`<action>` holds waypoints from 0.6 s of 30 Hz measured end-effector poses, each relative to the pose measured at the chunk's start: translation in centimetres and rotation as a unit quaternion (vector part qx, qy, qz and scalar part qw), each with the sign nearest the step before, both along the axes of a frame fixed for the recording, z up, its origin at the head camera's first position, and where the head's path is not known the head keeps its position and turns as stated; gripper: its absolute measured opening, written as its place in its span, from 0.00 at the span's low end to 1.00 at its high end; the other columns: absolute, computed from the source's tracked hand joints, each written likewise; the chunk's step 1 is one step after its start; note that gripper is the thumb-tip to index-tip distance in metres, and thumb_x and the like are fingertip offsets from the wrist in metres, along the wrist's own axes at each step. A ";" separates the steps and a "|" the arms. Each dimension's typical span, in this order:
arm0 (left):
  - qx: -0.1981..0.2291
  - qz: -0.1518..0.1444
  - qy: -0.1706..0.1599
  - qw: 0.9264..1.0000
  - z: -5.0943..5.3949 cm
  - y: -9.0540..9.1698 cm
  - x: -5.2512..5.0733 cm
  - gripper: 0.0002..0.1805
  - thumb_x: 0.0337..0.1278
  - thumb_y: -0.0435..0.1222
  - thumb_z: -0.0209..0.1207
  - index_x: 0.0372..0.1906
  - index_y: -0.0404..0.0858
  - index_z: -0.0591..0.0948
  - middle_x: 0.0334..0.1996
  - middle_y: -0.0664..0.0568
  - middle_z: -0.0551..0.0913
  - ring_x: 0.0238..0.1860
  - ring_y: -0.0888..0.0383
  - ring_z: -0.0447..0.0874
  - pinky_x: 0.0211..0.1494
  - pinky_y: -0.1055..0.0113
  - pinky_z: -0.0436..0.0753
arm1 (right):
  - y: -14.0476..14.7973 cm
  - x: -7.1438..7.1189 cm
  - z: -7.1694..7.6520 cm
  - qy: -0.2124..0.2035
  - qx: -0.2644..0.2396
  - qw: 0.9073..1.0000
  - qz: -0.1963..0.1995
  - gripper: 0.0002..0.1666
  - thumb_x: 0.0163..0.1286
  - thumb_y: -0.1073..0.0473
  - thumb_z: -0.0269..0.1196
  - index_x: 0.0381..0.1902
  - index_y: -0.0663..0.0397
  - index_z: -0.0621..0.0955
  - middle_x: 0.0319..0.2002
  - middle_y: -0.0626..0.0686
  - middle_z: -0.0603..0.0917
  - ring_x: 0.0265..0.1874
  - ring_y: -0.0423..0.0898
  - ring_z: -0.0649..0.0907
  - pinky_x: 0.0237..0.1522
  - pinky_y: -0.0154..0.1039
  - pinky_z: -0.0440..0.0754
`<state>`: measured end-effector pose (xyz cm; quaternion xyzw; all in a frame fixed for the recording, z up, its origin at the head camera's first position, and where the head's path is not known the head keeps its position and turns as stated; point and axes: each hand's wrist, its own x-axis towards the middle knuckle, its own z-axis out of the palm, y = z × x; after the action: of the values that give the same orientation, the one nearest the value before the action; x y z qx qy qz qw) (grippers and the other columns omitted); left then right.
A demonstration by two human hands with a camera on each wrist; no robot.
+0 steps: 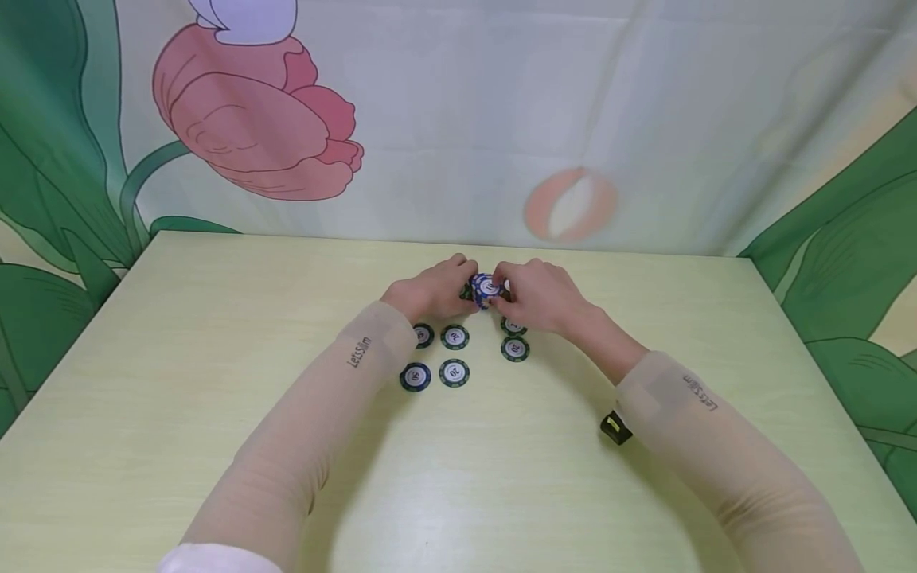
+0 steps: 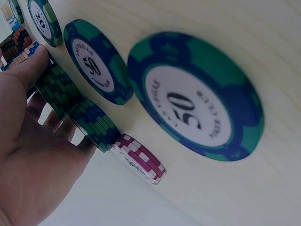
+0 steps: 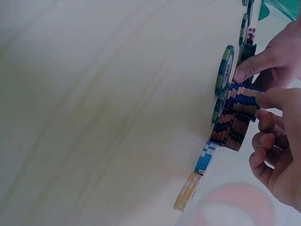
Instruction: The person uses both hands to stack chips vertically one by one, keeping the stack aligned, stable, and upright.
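Note:
A tall stack of blue poker chips (image 1: 487, 285) stands near the table's far edge, between both hands. My left hand (image 1: 440, 290) holds it from the left, the thumb lying along its side low down in the right wrist view. The index finger and thumb of my right hand (image 1: 544, 294) pinch the stack near its top; the other fingers curl loosely beside it. Behind my left hand, two stacks of green chips (image 2: 59, 89) and green-blue chips (image 2: 96, 125) stand in a row. A dark red-and-black stack (image 3: 230, 129) adjoins the blue one on the right.
Low piles of pink chips (image 2: 141, 160), light blue chips (image 3: 206, 157) and yellow chips (image 3: 187, 192) extend the row. Several single chips lie flat in front, such as a green 20 chip (image 1: 454, 372) and a 50 chip (image 1: 415, 377). A small black object (image 1: 616, 428) lies by the right sleeve.

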<state>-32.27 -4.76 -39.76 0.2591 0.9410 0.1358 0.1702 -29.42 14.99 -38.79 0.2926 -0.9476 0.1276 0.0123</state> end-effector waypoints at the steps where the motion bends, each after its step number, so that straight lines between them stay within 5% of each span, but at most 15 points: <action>1: 0.000 0.000 0.000 1.000 0.0 0.0 0.0 0.28 0.73 0.44 0.61 0.69 0.36 0.68 0.66 0.43 0.67 0.62 0.51 0.70 0.71 0.58 0.70 | 0.0 0.0 0.0 0.001 0.001 1.000 -0.002 0.15 0.71 0.53 0.67 0.48 0.57 0.83 0.21 0.46 0.79 0.18 0.43 0.77 0.20 0.38 0.73; 18: -0.008 0.001 0.001 1.000 0.0 0.0 0.0 0.30 0.74 0.45 0.60 0.72 0.36 0.67 0.70 0.42 0.65 0.66 0.50 0.69 0.72 0.56 0.69 | -0.6 -0.1 -0.3 0.012 -0.004 1.000 -0.022 0.15 0.74 0.50 0.67 0.48 0.55 0.84 0.24 0.48 0.81 0.20 0.43 0.78 0.22 0.39 0.73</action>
<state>-32.29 -4.77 -39.73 0.2573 0.9423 0.1280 0.1715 -29.55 14.42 -39.09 0.2729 -0.9531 0.1276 0.0275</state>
